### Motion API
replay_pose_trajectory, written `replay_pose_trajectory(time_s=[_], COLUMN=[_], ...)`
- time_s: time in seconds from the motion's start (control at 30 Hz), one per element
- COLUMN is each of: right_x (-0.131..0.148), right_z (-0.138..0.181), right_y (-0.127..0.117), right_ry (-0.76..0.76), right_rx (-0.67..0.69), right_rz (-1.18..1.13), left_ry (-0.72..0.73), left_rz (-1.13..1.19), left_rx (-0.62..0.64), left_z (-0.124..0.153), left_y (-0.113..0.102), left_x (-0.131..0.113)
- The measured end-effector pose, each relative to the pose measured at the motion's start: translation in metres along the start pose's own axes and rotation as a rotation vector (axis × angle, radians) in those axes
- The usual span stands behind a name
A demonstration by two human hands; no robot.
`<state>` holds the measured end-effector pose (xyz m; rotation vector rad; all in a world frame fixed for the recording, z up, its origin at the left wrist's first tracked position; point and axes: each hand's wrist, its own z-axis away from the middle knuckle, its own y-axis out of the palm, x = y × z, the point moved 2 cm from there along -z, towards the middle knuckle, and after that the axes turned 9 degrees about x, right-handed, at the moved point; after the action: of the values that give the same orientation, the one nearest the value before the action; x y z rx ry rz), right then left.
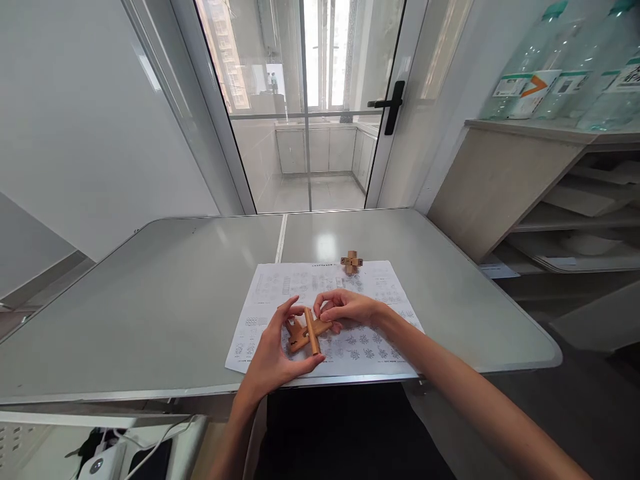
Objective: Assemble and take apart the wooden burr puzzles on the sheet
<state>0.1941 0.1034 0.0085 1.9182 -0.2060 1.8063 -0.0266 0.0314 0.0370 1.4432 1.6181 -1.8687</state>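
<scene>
Over a printed sheet point(273, 283), both hands hold a partly joined wooden burr puzzle point(298, 338). Its notched brown pieces cross one another, and one lighter stick point(312, 332) runs across them, pointing toward me. My left hand point(274, 350) spans this stick, thumb at its near end and fingers at the far end. With fingertips pinched, my right hand point(350, 309) grips the right end of a crossing piece; part of that end is hidden by the fingers. A second wooden puzzle point(352, 262), cross-shaped and assembled, rests at the sheet's far edge.
The sheet lies on a grey table point(150, 313) with a metal rim. Beyond stands a glass door with a black handle point(393, 108). To the right, a shelf unit point(510, 173) carries large plastic bottles point(530, 73). Cables and a white device point(103, 463) sit at lower left.
</scene>
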Motion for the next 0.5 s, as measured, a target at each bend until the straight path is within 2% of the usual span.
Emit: replay_pose_trajectory(time_s=[0.5], right_x=[0.0027], right_z=[-0.0038], right_y=[0.001], right_ry=[-0.051], right_rx=[-0.063], right_rz=[0.034], left_ry=[-0.014], left_rz=[-0.046], left_rx=[-0.085], left_z=[-0.001], left_y=[0.0017], left_x=[0.0047])
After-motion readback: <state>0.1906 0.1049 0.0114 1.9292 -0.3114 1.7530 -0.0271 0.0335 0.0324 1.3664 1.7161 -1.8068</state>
